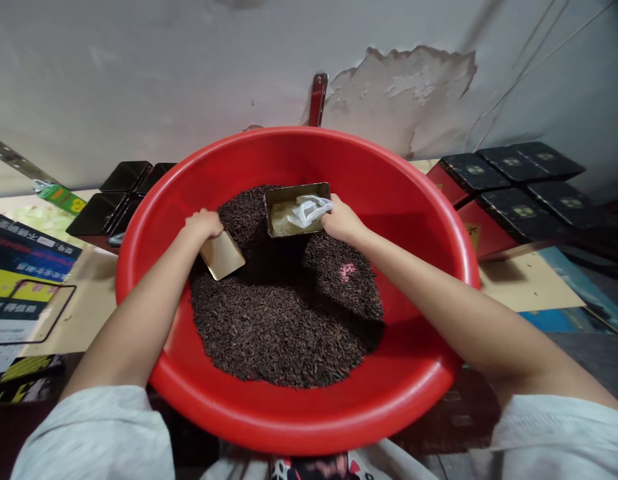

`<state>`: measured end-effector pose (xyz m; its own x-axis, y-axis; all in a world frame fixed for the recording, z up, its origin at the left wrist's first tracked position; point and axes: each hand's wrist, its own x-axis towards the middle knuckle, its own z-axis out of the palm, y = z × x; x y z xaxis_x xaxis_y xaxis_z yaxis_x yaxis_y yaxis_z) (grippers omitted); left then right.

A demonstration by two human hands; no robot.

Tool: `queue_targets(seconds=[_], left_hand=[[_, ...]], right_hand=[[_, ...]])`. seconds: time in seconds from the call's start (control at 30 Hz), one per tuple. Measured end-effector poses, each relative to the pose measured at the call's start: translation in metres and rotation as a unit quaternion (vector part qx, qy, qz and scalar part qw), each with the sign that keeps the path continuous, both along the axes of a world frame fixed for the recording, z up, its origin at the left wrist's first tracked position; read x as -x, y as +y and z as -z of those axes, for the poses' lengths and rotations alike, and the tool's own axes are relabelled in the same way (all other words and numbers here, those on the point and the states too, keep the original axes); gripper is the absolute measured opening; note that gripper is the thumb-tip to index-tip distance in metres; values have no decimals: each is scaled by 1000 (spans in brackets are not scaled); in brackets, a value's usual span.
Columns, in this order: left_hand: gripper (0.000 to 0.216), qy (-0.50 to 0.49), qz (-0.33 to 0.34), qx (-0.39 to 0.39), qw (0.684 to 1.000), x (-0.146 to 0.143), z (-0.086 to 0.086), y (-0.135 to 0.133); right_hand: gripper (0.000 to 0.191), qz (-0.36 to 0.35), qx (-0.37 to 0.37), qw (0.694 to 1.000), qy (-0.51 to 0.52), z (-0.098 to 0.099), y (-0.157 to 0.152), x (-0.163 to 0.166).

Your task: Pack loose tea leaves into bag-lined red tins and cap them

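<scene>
A big red basin [309, 417] holds a heap of dark, loose leaf-like bits [283, 333] resembling tea. On its left side my left hand [205, 225] is closed on a gold-coloured tin lid [223, 256], tilted just above the heap. Opposite, my right hand [341, 220] grips the right edge of an open rectangular tin [283, 195], gold inside and dark outside. A white plastic bag [309, 211] sits in the tin's mouth, its gathered top by my right fingers. Whether those fingers also pinch the bag I cannot tell. A small pink patch [347, 271] shows on the heap.
Dark-topped red tins [519, 213] stand in a group right of the basin. More dark tins [109, 203] are at its left, beside a green box [63, 198] and printed sheets [23, 287]. Behind rises a peeling wall [403, 93] with a red strip [317, 100] against it.
</scene>
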<state>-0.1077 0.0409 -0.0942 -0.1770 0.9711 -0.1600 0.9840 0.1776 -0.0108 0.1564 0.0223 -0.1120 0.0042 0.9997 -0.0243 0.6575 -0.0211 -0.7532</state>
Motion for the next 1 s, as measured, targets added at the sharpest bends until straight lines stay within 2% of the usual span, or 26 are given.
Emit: queue_targets(seconds=[0.07, 0.1, 0.13, 0.17, 0.23, 0.27, 0.33, 0.4, 0.47, 0.53, 0.6, 0.67, 0.8, 0.9, 1.0], left_hand=[[41, -16, 43, -108, 993, -20, -15, -12], [40, -55, 97, -210, 971, -33, -21, -20], [37, -93, 164, -273, 943, -47, -27, -28], [33, -113, 237, -295, 919, -61, -30, -38], [27, -119, 377, -261, 880, -84, -31, -55], [29, -123, 395, -249, 876, -92, -28, -61], [33, -140, 383, -211, 888, -100, -18, -66], [27, -169, 331, -155, 915, -98, -7, -63], [20, -197, 279, -107, 934, -94, 0, -57], [18, -215, 239, -95, 942, -91, 3, -53], [22, -221, 229, -112, 941, -92, 3, -51], [29, -220, 254, -133, 933, -94, 0, -53], [40, -199, 309, -200, 908, -97, -5, -58], [44, -202, 293, -261, 897, -97, -6, -60], [50, -230, 238, -341, 880, -95, -3, -59]], right_hand=[[41, -4, -2, 1000, -11, -1, -5, 4], [45, -8, -9, 1000, -10, -1, -7, 5], [49, -14, -18, 1000, -8, 0, -9, 7], [52, -23, -27, 999, -6, 1, -11, 8], [56, -37, -37, 999, -8, 3, -13, 9], [57, -44, -37, 998, -9, 3, -14, 10], [60, -56, -30, 998, -5, 2, -14, 9], [59, -57, -14, 998, 37, -2, -12, 8], [55, -51, 5, 990, 128, -6, -11, 6], [55, -49, 1, 974, 221, -11, -12, 5], [59, -56, -43, 964, 258, -14, -15, 6], [60, -65, -101, 964, 237, -14, -18, 9], [40, -107, -136, 972, 158, -8, -16, 10], [27, -98, -133, 979, 123, -7, -9, 6], [18, -84, -148, 980, 101, -8, -5, 2]])
